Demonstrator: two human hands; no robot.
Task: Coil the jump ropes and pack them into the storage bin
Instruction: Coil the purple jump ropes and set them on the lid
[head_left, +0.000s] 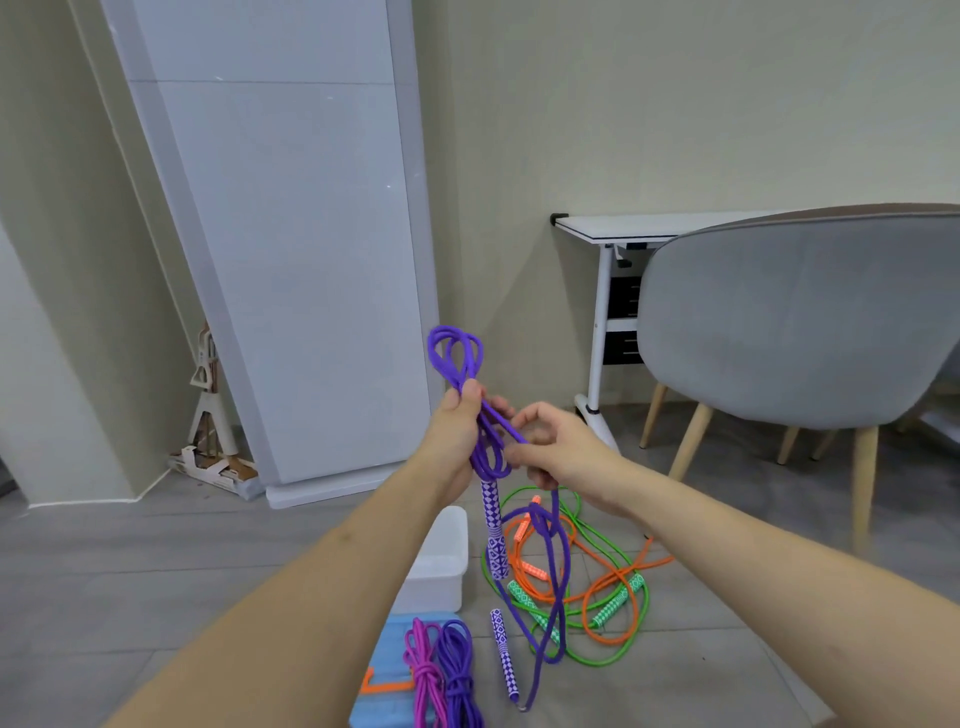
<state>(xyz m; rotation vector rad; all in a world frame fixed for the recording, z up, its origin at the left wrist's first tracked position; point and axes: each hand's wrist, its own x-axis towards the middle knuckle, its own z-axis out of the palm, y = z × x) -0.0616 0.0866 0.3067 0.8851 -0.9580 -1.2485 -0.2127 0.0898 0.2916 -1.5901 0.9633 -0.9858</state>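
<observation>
Head view. The left hand (457, 431) gripped a bundle of loops of the purple jump rope (470, 410) above the storage bin (441, 561). The right hand (556, 447) pinched a strand of the same rope just right of the bundle. One patterned purple handle (493, 525) hung below the hands; the other handle (504, 654) lay on the floor right of the bin. What the white bin held could not be seen. Right of the bin lay the green rope (613, 660) and orange rope (602, 587), tangled. In front of the bin, a coiled pink rope (423, 670) and a coiled violet rope (460, 670) rested on a blue lid (389, 649).
</observation>
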